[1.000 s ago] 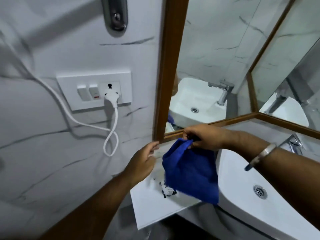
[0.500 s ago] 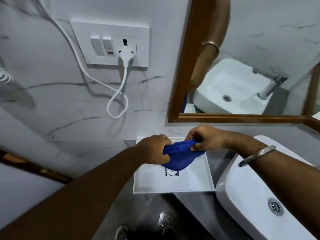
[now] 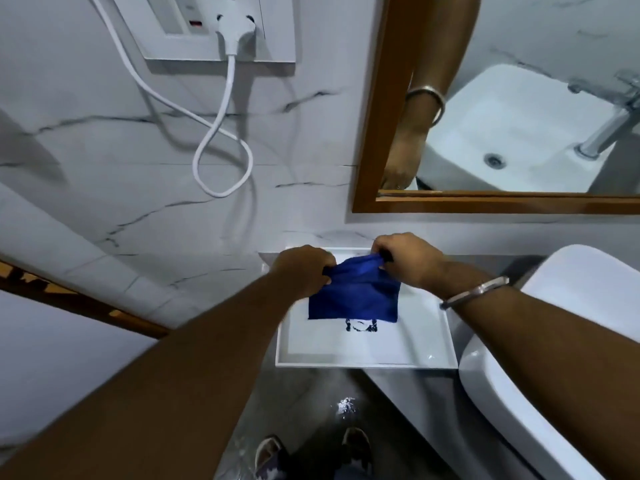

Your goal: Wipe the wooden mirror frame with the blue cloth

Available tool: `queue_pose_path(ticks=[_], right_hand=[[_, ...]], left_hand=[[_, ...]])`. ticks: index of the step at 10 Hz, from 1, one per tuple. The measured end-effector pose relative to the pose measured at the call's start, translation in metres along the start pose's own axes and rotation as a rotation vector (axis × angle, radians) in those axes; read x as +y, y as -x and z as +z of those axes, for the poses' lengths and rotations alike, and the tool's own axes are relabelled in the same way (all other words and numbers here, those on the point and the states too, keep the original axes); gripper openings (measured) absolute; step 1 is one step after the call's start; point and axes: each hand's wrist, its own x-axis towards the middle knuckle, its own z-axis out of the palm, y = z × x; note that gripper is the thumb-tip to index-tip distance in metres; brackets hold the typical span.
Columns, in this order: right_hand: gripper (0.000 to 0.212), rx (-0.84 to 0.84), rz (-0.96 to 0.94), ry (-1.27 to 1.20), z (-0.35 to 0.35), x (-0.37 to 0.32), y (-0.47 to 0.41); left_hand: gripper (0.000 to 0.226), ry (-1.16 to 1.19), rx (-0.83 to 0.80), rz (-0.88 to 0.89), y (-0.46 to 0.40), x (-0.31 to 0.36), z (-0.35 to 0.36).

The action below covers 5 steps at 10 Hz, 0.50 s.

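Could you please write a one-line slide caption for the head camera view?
Both hands, left hand and right hand, hold the blue cloth over a white tray, below the wooden mirror frame.

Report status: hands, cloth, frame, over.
Left hand and right hand both gripping blue cloth over white tray. Cloth off wooden mirror frame. Nothing blocking.

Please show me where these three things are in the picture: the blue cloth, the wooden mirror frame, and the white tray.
blue cloth (image 3: 353,299): head view, middle of the hanging fabric.
wooden mirror frame (image 3: 379,98): head view, its left upright side.
white tray (image 3: 363,348): head view, bare floor near the front rim.
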Motion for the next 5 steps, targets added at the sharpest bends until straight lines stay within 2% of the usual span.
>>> queue_pose_path(ticks=[1,2,3,4,5], right_hand=[[0.028,-0.058,-0.006,0.148,0.047,-0.001,0.008],[0.061,-0.346,0.007,0.348,0.104,0.002,0.026],[0.070,-0.414,0.113,0.323,0.136,0.006,0.034],[0.068,-0.299,0.139,0.326,0.132,-0.001,0.038],[0.074,-0.087,0.167,0.384,0.110,-0.021,0.054]], left_hand=[[0.025,-0.199,-0.024,0.024,0.006,-0.002,0.048],[0.056,-0.347,-0.183,0.084,0.018,-0.008,0.100],[0.070,-0.274,-0.198,0.057,0.021,-0.015,0.126],[0.077,-0.362,-0.139,0.078,0.029,-0.023,0.112],[0.092,-0.311,0.131,-0.001,0.054,-0.029,0.079]])
